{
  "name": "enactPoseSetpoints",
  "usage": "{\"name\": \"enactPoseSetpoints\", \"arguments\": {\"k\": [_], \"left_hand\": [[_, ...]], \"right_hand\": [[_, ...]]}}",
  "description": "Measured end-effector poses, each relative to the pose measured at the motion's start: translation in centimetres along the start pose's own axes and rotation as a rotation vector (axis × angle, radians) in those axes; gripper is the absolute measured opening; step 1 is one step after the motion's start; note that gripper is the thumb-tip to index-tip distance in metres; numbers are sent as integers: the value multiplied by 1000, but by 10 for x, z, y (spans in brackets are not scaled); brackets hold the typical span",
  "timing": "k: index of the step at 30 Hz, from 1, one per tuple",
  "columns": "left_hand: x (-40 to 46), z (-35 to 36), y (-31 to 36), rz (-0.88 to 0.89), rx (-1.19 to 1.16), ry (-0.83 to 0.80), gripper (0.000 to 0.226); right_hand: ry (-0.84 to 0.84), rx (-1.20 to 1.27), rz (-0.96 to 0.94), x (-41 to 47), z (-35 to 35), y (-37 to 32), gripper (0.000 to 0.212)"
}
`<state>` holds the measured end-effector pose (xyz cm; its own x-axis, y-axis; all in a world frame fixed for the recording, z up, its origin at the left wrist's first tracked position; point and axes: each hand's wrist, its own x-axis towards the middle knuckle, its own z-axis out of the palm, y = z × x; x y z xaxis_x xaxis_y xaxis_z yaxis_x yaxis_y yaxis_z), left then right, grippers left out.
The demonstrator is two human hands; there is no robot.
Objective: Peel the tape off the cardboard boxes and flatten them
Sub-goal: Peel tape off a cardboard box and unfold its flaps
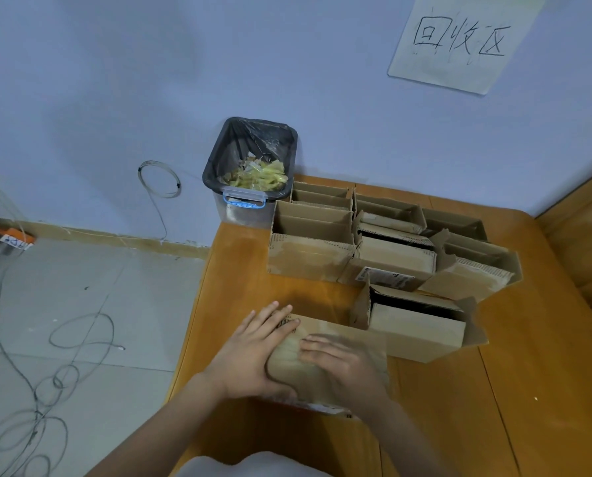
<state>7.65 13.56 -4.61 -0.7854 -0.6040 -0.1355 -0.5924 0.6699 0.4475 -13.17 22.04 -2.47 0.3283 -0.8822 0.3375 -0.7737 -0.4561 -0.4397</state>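
I see both bare forearms reaching up from the bottom edge and meeting over the box (325, 359). My left hand (253, 352) lies at the box's left end, fingers straight and spread across its top, thumb wrapped along its near left corner. My right hand (342, 366) lies palm down on the box's top, just right of the left hand, fingers straight and pointing left, slightly blurred.

Bare forearms, ringless hands (250, 356), white garment (239, 464) at the bottom edge.
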Motion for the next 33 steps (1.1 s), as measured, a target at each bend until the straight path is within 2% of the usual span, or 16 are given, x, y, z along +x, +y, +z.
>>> {"name": "enactPoseSetpoints", "arguments": {"k": [2,5,6,10,16,21,25,30,33], "left_hand": [[0,0,0,5,-7,7,116],[0,-1,-2,0,-37,4,116],[-1,-2,-3,-6,-49,4,116],[0,-5,-6,-4,-107,1,116],[6,1,-2,7,-119,28,113],[6,1,-2,3,-134,38,113],[5,3,-3,6,-144,53,111],[7,4,-4,20,-152,64,108],[7,4,-5,23,-157,70,108]], "right_hand": [[-7,-6,-10,1,-2,1,45],[12,-49,-3,-1,-10,2,19],[37,-71,36,-6,-17,6,19],[43,-159,211,-22,-45,26,40],[16,-201,403,1,-20,8,15],[-34,-186,412,22,3,-17,39],[-114,-197,519,32,17,-21,54],[-7,-177,496,40,23,-33,23],[-18,-144,439,38,20,-33,16]]}}
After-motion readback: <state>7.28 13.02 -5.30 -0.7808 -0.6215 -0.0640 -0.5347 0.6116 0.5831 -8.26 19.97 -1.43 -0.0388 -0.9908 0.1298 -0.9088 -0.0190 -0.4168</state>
